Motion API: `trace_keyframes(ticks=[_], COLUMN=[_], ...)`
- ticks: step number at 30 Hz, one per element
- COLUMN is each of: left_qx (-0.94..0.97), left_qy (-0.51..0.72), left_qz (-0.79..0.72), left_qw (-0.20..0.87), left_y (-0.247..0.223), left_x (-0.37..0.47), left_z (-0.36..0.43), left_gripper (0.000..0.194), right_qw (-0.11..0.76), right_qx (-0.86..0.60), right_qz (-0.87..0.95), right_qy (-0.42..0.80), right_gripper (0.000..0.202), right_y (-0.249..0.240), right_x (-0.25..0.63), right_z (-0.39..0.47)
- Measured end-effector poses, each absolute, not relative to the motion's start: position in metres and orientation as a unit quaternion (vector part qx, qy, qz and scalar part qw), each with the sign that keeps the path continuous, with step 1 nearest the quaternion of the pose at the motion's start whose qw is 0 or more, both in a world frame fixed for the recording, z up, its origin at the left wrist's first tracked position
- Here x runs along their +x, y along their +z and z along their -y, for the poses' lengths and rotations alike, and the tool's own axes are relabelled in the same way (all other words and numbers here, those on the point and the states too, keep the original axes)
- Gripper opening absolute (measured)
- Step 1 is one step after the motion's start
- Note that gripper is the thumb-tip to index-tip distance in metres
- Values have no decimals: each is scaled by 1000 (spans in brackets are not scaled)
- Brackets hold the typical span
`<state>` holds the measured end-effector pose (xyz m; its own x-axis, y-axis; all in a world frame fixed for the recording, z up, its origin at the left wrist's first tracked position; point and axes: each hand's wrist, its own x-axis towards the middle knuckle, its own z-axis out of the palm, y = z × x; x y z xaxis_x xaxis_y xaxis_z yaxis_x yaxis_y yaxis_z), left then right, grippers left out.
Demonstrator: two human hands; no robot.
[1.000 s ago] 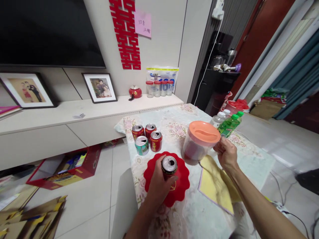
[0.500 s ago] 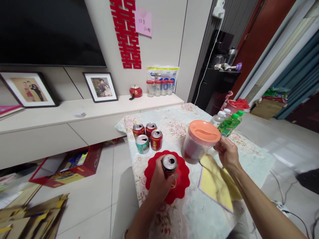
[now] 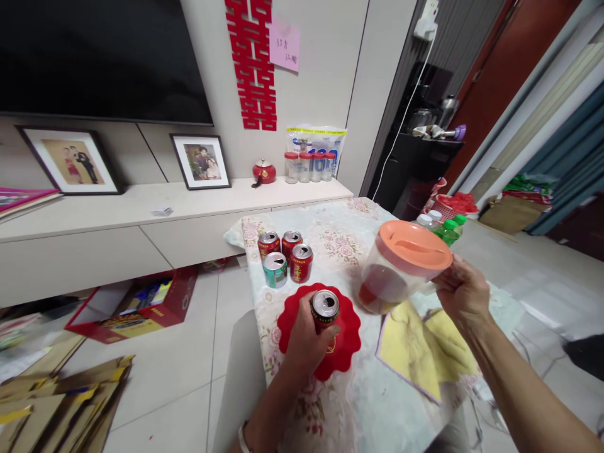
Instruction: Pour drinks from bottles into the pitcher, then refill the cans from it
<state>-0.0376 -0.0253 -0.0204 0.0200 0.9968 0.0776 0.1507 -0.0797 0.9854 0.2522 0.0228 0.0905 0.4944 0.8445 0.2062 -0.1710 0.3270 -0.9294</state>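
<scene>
On the worktop, four cans cluster left, beyond the mat; a cloth lies right of it, bottles far right. Jars stand on the far cabinet.

This was a home, its living room by the look of it, with a wide TV over a low cabinet, framed photos, a red paper cutout and a flowered tablecloth

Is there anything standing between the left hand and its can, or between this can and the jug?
Nothing visible. The left hand has the can in its grip. Between can and jug lie only the red mat and tablecloth; the yellow cloth is nearer the person.
</scene>
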Motion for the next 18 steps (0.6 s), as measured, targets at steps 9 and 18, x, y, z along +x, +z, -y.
trace_keyframes(ticks=[9, 18], left_qx=[550, 546], left_qy=[495, 499], left_qz=[-503, -486], left_qw=[447, 466], left_y=[-22, -20], left_x=[-38, -39], left_z=[24, 25], left_gripper=[66, 67], right_qw=[711, 592], right_qx=[-486, -541], right_qz=[382, 511], right_qy=[335, 309], right_gripper=[47, 53], right_y=[128, 136], right_x=[256, 251], right_z=[-1, 8])
